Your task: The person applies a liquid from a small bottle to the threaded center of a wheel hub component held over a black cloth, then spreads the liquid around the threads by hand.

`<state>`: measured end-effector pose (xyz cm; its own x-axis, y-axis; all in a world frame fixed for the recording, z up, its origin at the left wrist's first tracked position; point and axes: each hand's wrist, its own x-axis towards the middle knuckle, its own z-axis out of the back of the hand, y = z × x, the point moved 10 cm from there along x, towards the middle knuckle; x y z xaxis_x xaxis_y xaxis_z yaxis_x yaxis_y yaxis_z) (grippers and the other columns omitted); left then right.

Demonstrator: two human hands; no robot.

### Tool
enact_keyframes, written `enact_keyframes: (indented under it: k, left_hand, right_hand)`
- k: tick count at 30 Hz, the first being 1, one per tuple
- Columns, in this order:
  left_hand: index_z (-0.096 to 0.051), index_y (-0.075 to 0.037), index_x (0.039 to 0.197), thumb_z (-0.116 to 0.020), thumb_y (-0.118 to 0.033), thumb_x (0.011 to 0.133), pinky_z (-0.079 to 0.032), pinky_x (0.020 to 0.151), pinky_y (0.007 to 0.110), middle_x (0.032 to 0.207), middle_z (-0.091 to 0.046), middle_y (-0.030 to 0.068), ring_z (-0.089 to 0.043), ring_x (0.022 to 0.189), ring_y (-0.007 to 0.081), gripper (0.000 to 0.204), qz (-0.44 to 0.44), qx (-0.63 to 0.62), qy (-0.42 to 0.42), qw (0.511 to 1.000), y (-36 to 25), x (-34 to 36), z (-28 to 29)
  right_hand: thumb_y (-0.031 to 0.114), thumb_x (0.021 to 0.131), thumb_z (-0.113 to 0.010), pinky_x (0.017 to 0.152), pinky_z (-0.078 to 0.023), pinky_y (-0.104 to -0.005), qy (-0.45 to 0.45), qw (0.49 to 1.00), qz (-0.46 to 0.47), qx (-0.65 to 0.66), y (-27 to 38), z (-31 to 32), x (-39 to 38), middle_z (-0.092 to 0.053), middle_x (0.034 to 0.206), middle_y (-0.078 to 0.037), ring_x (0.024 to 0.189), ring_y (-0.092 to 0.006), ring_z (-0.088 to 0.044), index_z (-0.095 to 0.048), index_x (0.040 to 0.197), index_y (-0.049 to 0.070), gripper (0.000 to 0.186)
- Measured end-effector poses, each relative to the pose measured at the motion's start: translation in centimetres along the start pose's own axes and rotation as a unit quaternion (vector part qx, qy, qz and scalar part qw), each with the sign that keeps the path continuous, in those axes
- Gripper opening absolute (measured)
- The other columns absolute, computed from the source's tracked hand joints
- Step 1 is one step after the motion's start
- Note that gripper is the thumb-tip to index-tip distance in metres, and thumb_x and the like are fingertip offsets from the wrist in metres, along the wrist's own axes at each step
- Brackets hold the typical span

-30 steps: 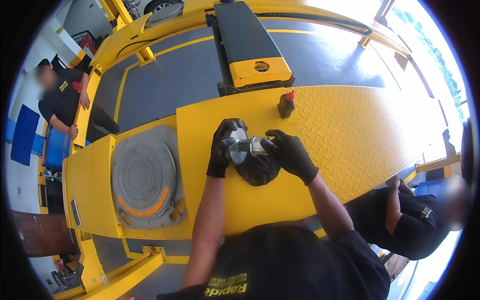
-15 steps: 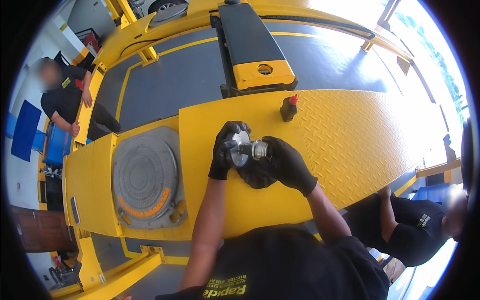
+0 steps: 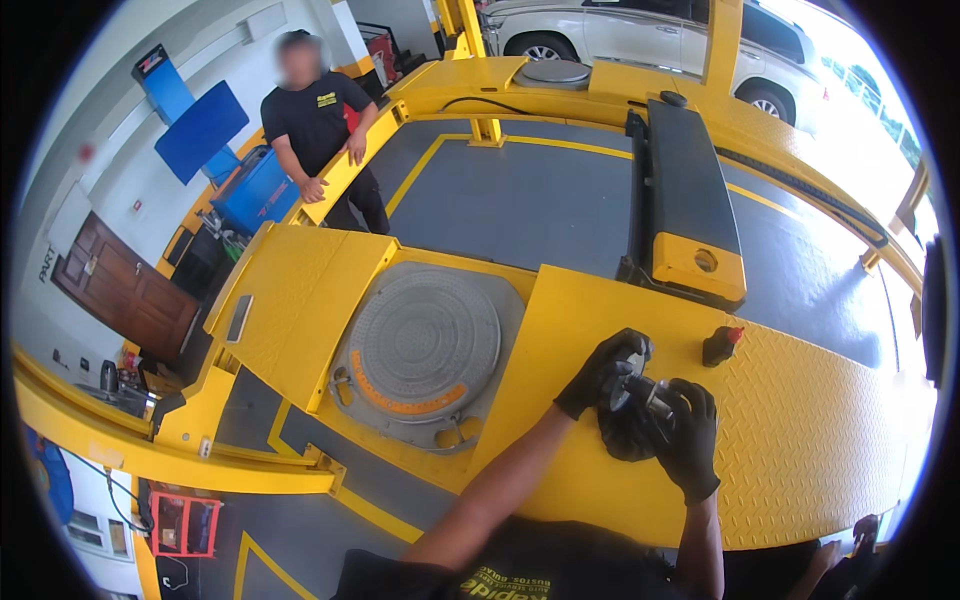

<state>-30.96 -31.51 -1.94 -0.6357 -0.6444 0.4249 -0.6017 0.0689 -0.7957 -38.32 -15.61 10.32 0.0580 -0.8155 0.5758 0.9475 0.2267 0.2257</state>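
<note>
Both my hands wear black gloves and meet over the yellow platform [image 3: 560,470]. My left hand [image 3: 600,375] is closed around the disc end of a flanged metal part [image 3: 658,402], a silvery disc with a shaft. My right hand [image 3: 688,440] has its fingers closed about the shaft end, where a shiny ring-like piece sits. The fingers partly hide the part. Below my hands a crumpled black cloth [image 3: 622,440] lies on the platform. A small black bottle with a red cap [image 3: 718,347] stands just beyond my right hand.
A grey round turntable plate [image 3: 425,340] is set in the platform to the left, with a phone-like object [image 3: 239,318] farther left. A long black-and-yellow lift beam [image 3: 690,200] stands beyond. A person [image 3: 320,120] leans on the far-left rail; another person's arm shows at lower right.
My view has swung left, so the scene sits farther right and the white car shows at the back. My hands still hold the metal part, now tilted differently.
</note>
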Motion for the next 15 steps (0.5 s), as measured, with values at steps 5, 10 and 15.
enact_keyframes:
  k: [5, 10, 15]
  left_hand:
    - [-0.06, -0.006, 0.114, -0.067, -0.032, 0.083, -0.042, 0.112, 0.042, 0.118, -0.061, 0.0117, -0.056, 0.12, 0.0266, 0.041, 0.007, 0.002, -0.019, 1.0, -0.5, -0.3, -0.3]
    - [-0.06, -0.007, 0.114, -0.068, -0.032, 0.084, -0.04, 0.114, 0.042, 0.12, -0.06, 0.0111, -0.055, 0.12, 0.026, 0.04, 0.025, -0.025, -0.042, 0.998, 0.8, -0.9, 0.7]
    - [-0.06, -0.009, 0.114, -0.07, -0.031, 0.083, -0.04, 0.114, 0.041, 0.12, -0.059, 0.0106, -0.055, 0.121, 0.0252, 0.039, 0.026, -0.023, -0.023, 0.999, 0.8, -0.4, -0.2]
  right_hand:
    - [0.016, 0.094, -0.076, 0.08, -0.056, -0.0348, 0.064, 0.888, -0.33, 0.315, -10.0, -7.3, -5.4, -0.066, 0.116, -0.014, 0.094, -0.0254, -0.068, -0.066, 0.127, 0.004, 0.037]
    - [0.013, 0.096, -0.075, 0.082, -0.055, -0.033, 0.013, 0.995, 0.091, -0.042, 0.6, 0.0, 0.9, -0.072, 0.104, -0.012, 0.09, -0.0188, -0.068, -0.063, 0.128, -0.001, 0.037]
    - [0.019, 0.101, -0.069, 0.084, -0.054, -0.0324, 0.004, 0.938, -0.236, 0.253, -7.6, -3.5, -2.7, -0.071, 0.094, -0.008, 0.089, -0.0152, -0.067, -0.066, 0.124, 0.0, 0.03]
